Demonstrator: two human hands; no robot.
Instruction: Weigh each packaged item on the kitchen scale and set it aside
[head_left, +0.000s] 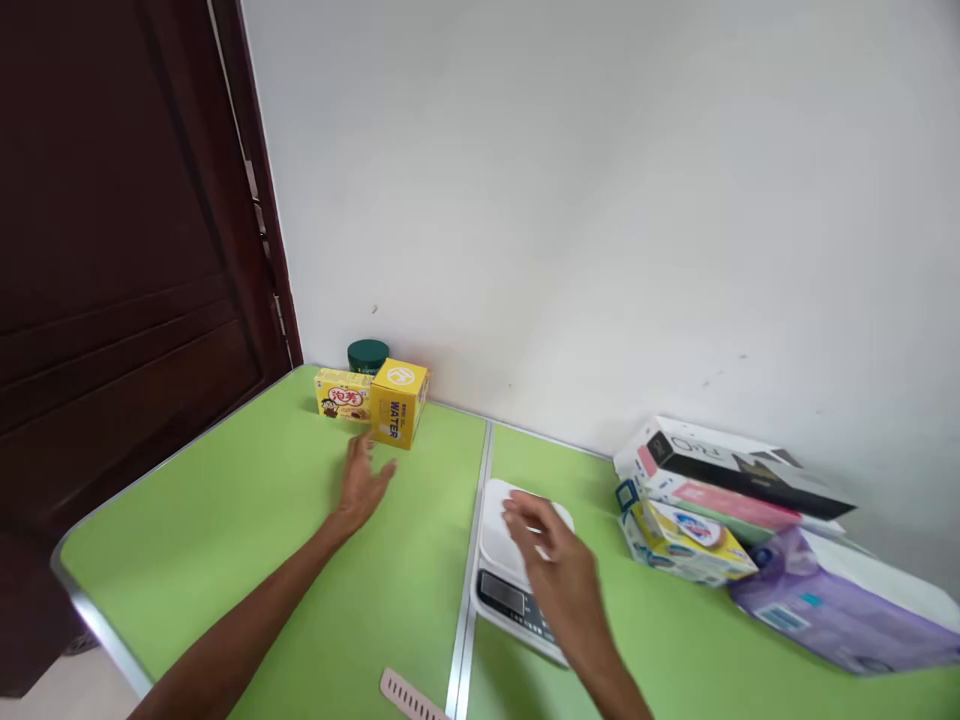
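My left hand (363, 482) reaches over the table's left half, thumb and fingers apart, with nothing in it. Just beyond its fingertips stands a yellow box marked WATER (397, 405). A smaller yellow carton (343, 395) stands beside that box on the left. Over the white kitchen scale (501, 510) hovers my right hand (551, 545), its fingers curled and the thumb near the fingertips. No object shows in it, and whether it touches the scale's plate is unclear. The scale's dark display (502, 594) faces me and looks blank.
Behind the yellow boxes is a dark green lidded jar (367, 355). Several boxes, including a black-and-white one (750, 470) and a yellow-blue one (686, 540), are piled at right by a purple package (840, 610). A pale pink strap (411, 695) lies at the near edge.
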